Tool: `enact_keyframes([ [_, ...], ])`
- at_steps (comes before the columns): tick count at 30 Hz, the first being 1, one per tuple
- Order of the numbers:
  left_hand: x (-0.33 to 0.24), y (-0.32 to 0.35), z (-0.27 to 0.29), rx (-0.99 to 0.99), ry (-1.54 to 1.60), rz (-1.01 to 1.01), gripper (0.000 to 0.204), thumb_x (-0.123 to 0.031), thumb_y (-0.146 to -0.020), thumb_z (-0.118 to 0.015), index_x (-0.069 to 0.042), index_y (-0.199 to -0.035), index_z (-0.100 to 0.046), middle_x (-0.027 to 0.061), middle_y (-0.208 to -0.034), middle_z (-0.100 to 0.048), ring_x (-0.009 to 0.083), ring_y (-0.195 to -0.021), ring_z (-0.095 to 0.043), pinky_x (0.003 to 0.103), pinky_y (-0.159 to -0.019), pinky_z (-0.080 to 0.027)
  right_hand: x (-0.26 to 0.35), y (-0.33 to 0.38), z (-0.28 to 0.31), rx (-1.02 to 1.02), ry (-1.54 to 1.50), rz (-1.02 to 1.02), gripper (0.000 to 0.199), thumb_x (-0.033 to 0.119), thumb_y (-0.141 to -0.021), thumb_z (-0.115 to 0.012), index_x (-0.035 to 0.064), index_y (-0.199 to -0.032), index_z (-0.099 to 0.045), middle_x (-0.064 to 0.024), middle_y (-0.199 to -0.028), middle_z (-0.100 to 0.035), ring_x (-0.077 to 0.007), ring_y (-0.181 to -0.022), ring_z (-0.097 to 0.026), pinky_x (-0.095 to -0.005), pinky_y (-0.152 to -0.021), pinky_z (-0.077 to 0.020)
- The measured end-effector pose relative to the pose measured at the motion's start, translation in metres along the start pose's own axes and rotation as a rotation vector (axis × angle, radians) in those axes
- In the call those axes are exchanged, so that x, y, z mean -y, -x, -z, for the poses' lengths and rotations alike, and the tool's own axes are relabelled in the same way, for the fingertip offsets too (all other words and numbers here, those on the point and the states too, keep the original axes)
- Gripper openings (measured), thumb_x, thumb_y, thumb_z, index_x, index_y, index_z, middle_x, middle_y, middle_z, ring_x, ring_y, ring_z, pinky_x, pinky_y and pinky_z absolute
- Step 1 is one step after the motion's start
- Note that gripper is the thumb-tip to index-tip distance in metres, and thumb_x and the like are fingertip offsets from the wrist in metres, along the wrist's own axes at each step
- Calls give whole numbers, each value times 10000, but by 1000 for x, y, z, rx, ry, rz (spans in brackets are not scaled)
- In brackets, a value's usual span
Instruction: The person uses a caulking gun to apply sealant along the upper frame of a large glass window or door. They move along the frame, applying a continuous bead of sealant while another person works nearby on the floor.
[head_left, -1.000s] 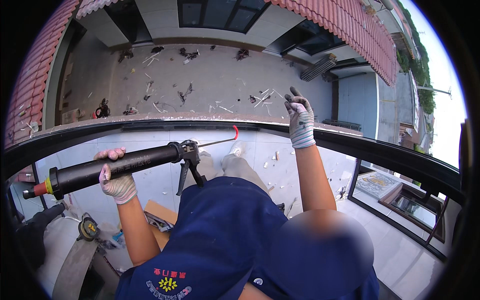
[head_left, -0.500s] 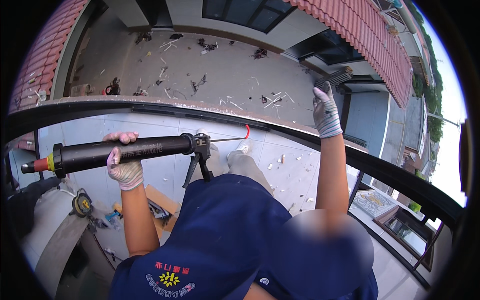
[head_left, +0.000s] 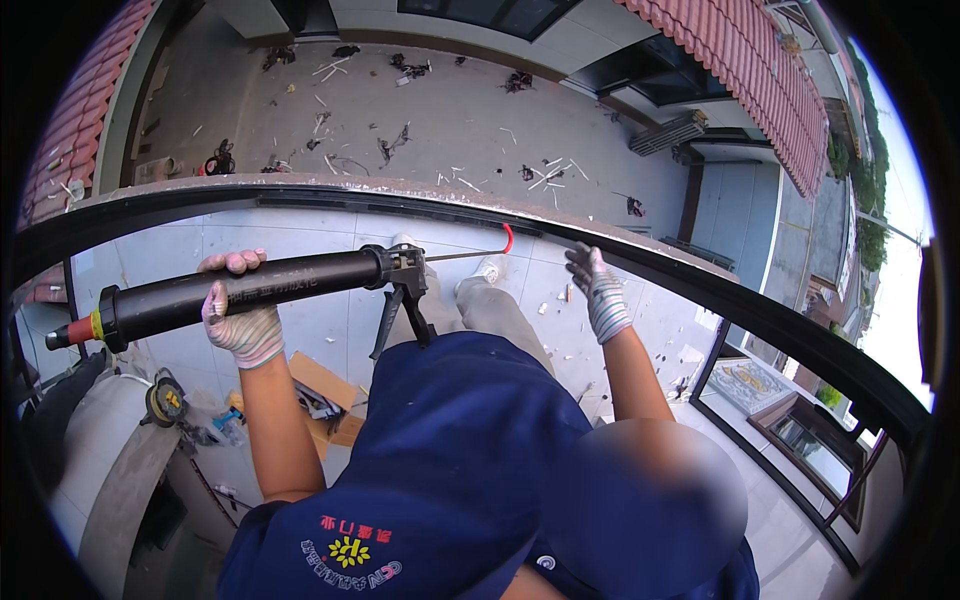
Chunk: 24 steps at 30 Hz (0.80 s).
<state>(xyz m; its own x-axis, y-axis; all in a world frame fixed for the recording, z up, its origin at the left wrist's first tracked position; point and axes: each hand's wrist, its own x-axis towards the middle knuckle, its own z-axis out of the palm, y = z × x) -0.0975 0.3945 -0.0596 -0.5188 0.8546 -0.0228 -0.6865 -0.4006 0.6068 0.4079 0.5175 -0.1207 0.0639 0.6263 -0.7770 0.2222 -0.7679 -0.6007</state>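
The frame rail (head_left: 150,212) is dividing the floor (head_left: 310,230), on the person's side, from the yard (head_left: 440,120) beyond. The caulking gun (head_left: 310,275) is extending crosswise above the floor, its tip pointing left, its hooked rod (head_left: 508,240) reaching right; the left hand (head_left: 248,330) is lying around its barrel. The right hand (head_left: 605,292) is hanging right of the rod. Below the rod, a shoe (head_left: 490,270) is resting on the floor, scraps (head_left: 569,293) lying to its right. Toward the floor's left edge, a box (head_left: 318,378) is standing, a round device (head_left: 166,398) sitting left of it. A bundle of bars (head_left: 668,133) is occupying the yard's far right corner.
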Motion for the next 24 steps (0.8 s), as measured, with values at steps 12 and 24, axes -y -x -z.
enact_keyframes([
  [12, 21, -14, -12, 37, 160, 41, 288, -184, -880, -574, -40, -1127, -607, 112, -962, -629, 283, -956, -580, 477, -1008, -392, -71, 44, -115, 695, 629, 182, 954, 647, -923, -522, -44, -1515, -237, -283, -1466, -423, -329, -1406, -386, -356, -1142, -309],
  [24, 50, 16, 35, -544, 364, 196, 330, -335, -831, -606, -17, -916, -638, 119, -855, -645, 283, -840, -600, 441, -915, -486, -34, 60, -148, 708, 136, 254, 656, 321, -776, -839, 47, -1299, -553, -94, -1171, -671, -206, -1150, -595, -373, -1031, -454],
])
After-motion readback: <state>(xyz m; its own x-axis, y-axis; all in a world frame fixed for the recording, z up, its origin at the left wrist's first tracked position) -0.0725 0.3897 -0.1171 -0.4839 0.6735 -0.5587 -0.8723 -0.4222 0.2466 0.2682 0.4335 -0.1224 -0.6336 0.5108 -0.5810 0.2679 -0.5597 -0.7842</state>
